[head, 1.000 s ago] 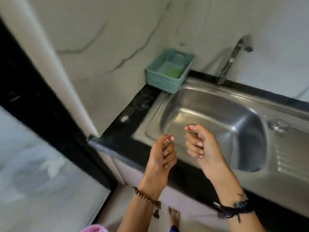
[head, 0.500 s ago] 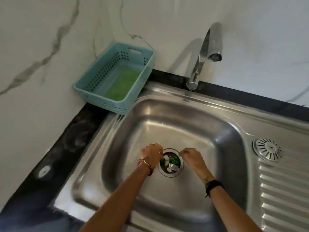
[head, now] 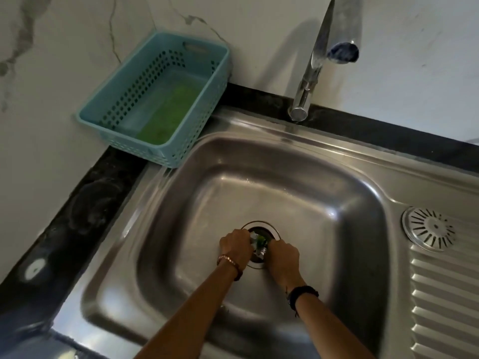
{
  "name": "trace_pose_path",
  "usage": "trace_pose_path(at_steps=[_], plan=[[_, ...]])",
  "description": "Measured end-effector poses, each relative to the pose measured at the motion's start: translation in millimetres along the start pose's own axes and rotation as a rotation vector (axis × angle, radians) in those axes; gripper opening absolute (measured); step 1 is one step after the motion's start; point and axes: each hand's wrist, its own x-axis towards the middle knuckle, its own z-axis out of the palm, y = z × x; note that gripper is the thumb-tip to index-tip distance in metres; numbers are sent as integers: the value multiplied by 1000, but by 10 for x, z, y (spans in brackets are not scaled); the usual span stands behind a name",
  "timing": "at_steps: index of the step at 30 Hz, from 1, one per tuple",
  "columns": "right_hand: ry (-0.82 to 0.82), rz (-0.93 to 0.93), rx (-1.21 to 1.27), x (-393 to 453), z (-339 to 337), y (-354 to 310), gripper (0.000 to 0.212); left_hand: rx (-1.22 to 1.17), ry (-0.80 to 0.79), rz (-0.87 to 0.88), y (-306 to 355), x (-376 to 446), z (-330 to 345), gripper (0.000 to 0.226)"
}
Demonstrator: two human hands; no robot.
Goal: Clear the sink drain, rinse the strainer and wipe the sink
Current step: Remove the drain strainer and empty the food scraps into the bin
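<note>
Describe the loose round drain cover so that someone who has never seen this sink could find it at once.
Start at the steel sink basin and move right onto the ribbed draining board. At the board's far end, level with the basin's middle, lies the round drain cover. Unlike the basin drain that both hands work at, it sits outside the bowl, untouched, with slots radiating from its centre.

I see a black counter (head: pixel 85 211) running along the marble wall, with a steel sink (head: pixel 324 156) set into it. A blue basket (head: pixel 181 141) sits on the counter at the far left corner, its right edge overlapping the sink rim. A tap (head: pixel 308 84) rises at the far side.
</note>
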Motion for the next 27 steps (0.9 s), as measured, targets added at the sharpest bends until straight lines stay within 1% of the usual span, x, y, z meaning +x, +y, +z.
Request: trace_pose_path(at_steps=[3,6,9,13,16,19,22,25,27], plan=[[5,61,121,-77,-80,16,22,-64,4,-45,-46,-82,-94,25],[29,113,343,-199,-289,51,23,-159,-15,-98,-74,-222,-227,27],[88,113,537,-404,-552,45,23,-273,-1,-106,-120,-483,-401,25],[179,61,833,-762,-838,-144,13,-425,125,-65,-315,-1056,-632,16],[196,-38,1095,-1132,-973,-498,14,-578,260,-56,-627,-1624,-753,13],[104,-217,1192,-1662,-1011,-1039,20,-692,384,-82,-1126,-2337,-772,12],[-37,-402,1183,-2266,-894,-1595,20,-765,525,-125,-1713,-3059,-643,8],[-243,-556,1119,-2841,-541,-2077,16,-849,609,-251,-2315,-3744,-300,9],[-374,-636,1009,-3123,-186,-2387,15,-912,649,-375,-2696,-4151,15,10]])
